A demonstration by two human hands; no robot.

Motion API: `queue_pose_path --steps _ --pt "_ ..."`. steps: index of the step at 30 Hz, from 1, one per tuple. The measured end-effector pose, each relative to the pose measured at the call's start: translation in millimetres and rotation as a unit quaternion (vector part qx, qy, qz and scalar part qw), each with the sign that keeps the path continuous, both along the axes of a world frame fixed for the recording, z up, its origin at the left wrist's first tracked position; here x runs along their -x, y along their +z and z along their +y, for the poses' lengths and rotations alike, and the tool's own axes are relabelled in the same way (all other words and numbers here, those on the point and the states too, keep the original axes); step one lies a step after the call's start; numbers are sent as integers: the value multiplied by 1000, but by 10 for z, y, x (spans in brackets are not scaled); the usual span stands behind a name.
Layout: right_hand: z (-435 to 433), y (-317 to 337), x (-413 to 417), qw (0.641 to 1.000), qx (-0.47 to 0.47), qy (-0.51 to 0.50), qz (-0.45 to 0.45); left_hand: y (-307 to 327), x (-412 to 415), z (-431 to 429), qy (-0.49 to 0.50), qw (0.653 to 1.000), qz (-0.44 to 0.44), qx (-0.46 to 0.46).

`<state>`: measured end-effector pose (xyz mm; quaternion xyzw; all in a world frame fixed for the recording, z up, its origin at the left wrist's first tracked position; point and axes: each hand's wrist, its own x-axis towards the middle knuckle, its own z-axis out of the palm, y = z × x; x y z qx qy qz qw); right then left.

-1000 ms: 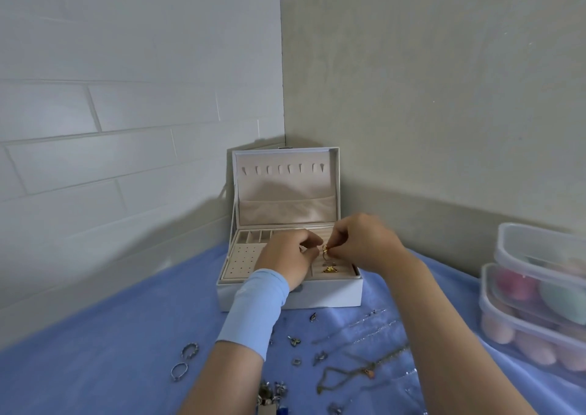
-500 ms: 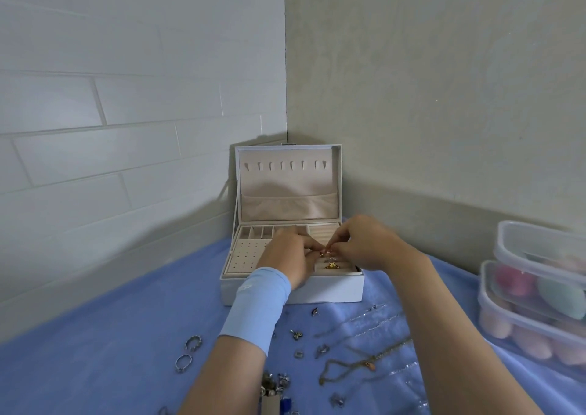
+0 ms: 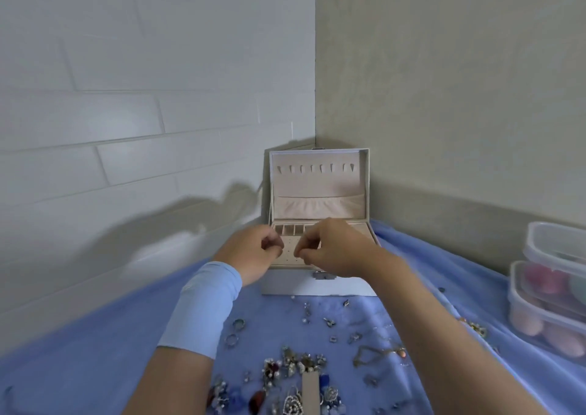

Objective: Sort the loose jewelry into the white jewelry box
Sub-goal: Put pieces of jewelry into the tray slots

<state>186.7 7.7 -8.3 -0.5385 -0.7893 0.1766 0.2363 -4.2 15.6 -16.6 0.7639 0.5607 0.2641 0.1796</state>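
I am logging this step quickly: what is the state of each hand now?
Left hand: fingers curled; whether it holds anything cannot be told.
Right hand: fingers curled; whether it holds anything cannot be told.

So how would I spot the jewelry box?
Find the wall corner at the far end of the blue cloth. The white jewelry box stands there, lid up, beige inside, unlike the clear plastic tubs on the right.

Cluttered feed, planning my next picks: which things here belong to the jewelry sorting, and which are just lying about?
Job: white jewelry box, lid open; loose jewelry on the blue cloth; two rings left of the heap.
Lying about: stacked clear plastic containers at the right edge.
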Motion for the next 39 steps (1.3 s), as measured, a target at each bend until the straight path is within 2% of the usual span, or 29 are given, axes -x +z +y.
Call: queue_pose_path --steps 5,8,12,16,22,28,31,34,39 --pt "-142 -252 520 992 28 104 -63 -104 526 -175 -3 976 163 141" --pt "-195 -400 713 984 39 140 -104 -207 675 -216 -13 959 209 192" --pt "-209 -543 867 977 16 144 -154 -275 729 -210 -12 952 203 231" --pt "-190 -606 932 980 -12 134 -148 -291 732 -196 -7 958 187 218" --pt "-151 -651 870 987 -3 140 -82 -307 747 -201 2 964 162 212" --pt "-147 -594 787 992 32 121 -11 -218 729 -223 -26 976 140 163" --pt "-119 -475 683 992 60 83 75 -123 668 -221 -16 990 81 112" --pt "-94 -255 512 979 62 45 188 -19 518 -173 -10 998 -46 33" --pt "-11 28 170 938 50 -13 343 129 56 5 -21 977 -203 -54"
